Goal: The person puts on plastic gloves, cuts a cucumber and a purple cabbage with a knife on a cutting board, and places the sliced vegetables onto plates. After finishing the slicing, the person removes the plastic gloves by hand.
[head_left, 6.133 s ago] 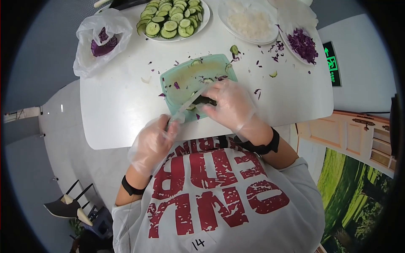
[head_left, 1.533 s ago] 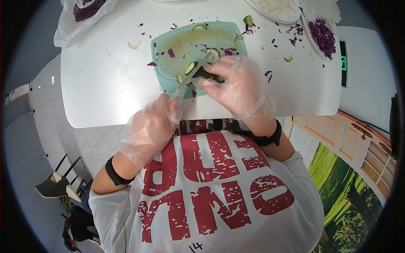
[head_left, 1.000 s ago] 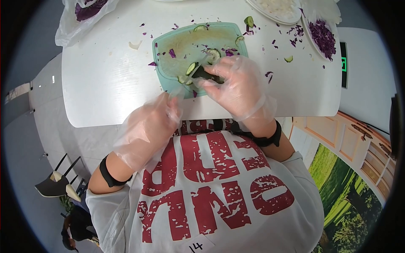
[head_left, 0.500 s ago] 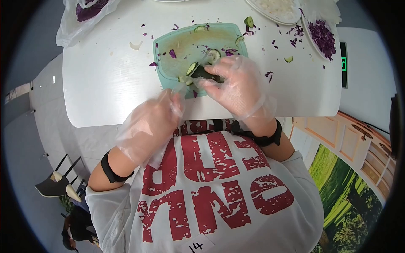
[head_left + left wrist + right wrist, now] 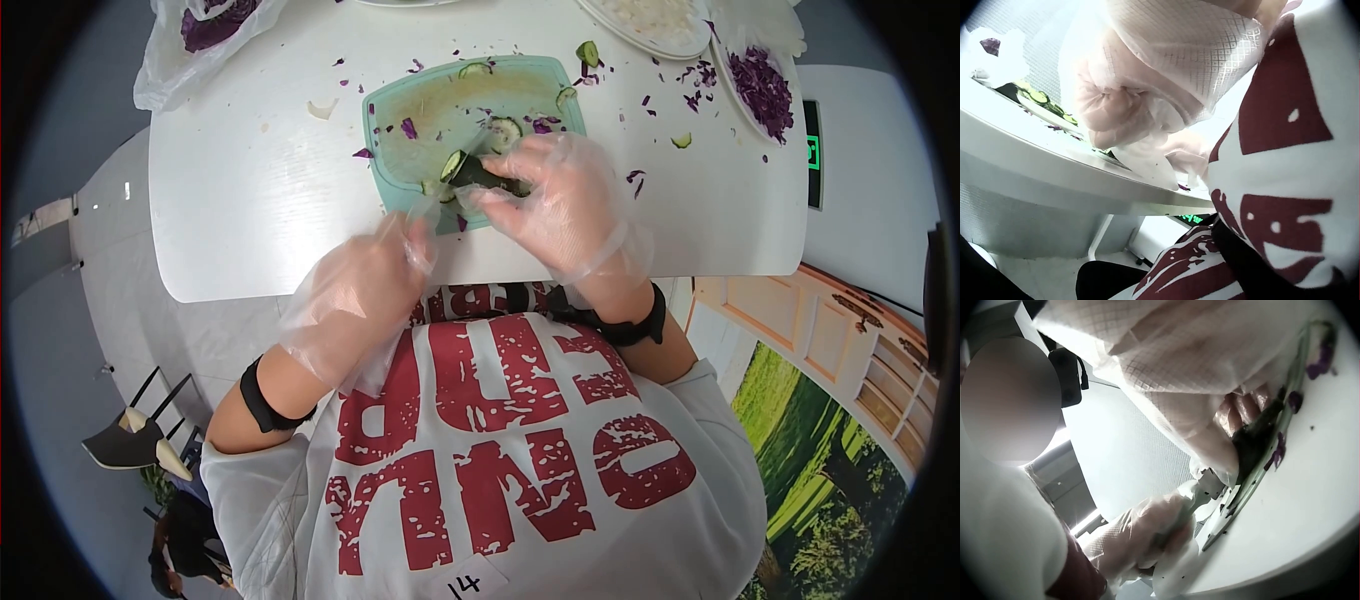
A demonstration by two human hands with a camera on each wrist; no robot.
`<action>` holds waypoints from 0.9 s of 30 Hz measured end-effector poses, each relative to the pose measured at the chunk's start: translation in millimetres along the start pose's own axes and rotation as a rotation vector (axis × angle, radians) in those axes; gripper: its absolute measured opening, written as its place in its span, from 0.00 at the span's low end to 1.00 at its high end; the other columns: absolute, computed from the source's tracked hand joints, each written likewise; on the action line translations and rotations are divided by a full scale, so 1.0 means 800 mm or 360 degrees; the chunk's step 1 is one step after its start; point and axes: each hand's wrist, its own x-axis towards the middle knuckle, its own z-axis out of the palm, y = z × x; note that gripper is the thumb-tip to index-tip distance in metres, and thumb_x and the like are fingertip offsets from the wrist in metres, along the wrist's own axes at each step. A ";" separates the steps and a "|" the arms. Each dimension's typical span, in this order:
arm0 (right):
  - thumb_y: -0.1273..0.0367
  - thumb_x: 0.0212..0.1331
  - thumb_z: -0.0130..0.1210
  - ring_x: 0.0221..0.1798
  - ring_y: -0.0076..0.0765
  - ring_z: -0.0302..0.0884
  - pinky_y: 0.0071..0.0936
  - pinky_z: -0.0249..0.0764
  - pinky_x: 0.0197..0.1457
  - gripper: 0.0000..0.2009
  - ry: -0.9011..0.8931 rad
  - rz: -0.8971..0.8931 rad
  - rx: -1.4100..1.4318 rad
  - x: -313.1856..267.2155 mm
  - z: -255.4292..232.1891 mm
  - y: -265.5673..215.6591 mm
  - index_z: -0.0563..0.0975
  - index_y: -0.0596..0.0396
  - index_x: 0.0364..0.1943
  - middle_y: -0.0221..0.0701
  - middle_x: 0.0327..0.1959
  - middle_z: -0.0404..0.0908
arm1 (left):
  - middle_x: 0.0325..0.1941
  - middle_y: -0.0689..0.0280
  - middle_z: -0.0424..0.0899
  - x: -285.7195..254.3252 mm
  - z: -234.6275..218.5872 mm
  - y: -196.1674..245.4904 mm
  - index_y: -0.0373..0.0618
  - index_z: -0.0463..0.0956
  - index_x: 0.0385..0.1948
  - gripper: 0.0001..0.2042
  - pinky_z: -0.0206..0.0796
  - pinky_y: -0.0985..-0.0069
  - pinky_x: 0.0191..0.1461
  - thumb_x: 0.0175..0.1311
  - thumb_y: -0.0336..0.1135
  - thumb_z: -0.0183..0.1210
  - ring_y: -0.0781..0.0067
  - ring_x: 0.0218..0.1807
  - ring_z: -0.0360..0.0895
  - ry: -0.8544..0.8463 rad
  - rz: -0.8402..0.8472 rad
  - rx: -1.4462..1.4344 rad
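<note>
In the head view my gloved right hand [image 5: 565, 205] grips a dark green cucumber piece [image 5: 474, 172] on the teal cutting board [image 5: 430, 105]. Its pale cut end faces left. My gloved left hand [image 5: 365, 290], at the board's near left edge, has its fingers curled round a knife [image 5: 1186, 509], whose handle shows through the glove in the right wrist view. The blade is mostly hidden in the head view, close to the cut end. One cucumber slice [image 5: 505, 133] lies beyond the right fingertips, and more slices [image 5: 434, 189] lie left of the piece.
Purple cabbage shreds are scattered over board and white table [image 5: 240, 200]. At the right back stand a plate of shredded purple cabbage [image 5: 737, 98] and a plate [image 5: 690, 45] of pale pieces. A plastic bag [image 5: 160, 70] with cabbage [image 5: 215, 25] sits at the left back.
The board and plates have shifted upward in the head view since the oldest frame. The blade, earlier seen across the cucumber, has drawn back toward me, baring the cut end. The right hand stays put lately.
</note>
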 end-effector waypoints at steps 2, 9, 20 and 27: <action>0.67 0.39 0.71 0.31 0.46 0.78 0.39 0.75 0.36 0.12 0.0012 0.0011 0.0009 0.000 -0.002 -0.002 0.83 0.58 0.27 0.36 0.25 0.80 | 0.25 0.44 0.78 0.001 0.005 -0.003 0.38 0.74 0.34 0.12 0.66 0.51 0.33 0.71 0.37 0.47 0.37 0.29 0.76 0.0056 0.0048 0.0006; 0.67 0.39 0.71 0.31 0.47 0.78 0.38 0.75 0.37 0.12 -0.0020 0.0022 -0.0001 0.000 -0.004 -0.003 0.83 0.58 0.27 0.37 0.25 0.81 | 0.23 0.44 0.78 0.001 0.005 -0.001 0.37 0.75 0.33 0.13 0.67 0.51 0.32 0.71 0.37 0.48 0.37 0.28 0.76 0.0139 0.0122 -0.0138; 0.67 0.39 0.71 0.31 0.47 0.78 0.38 0.75 0.36 0.12 0.0021 0.0036 -0.0006 -0.001 -0.005 -0.007 0.83 0.58 0.27 0.38 0.25 0.81 | 0.25 0.45 0.79 0.002 0.003 -0.006 0.38 0.76 0.33 0.13 0.68 0.53 0.33 0.72 0.38 0.47 0.38 0.29 0.77 0.0144 0.0129 -0.0062; 0.66 0.40 0.71 0.30 0.47 0.79 0.37 0.75 0.35 0.12 0.0071 -0.0007 -0.0005 0.000 -0.002 -0.002 0.83 0.58 0.26 0.39 0.24 0.81 | 0.23 0.49 0.77 0.006 -0.004 -0.028 0.41 0.75 0.32 0.10 0.69 0.56 0.32 0.69 0.36 0.52 0.42 0.28 0.76 0.0350 0.0185 0.0136</action>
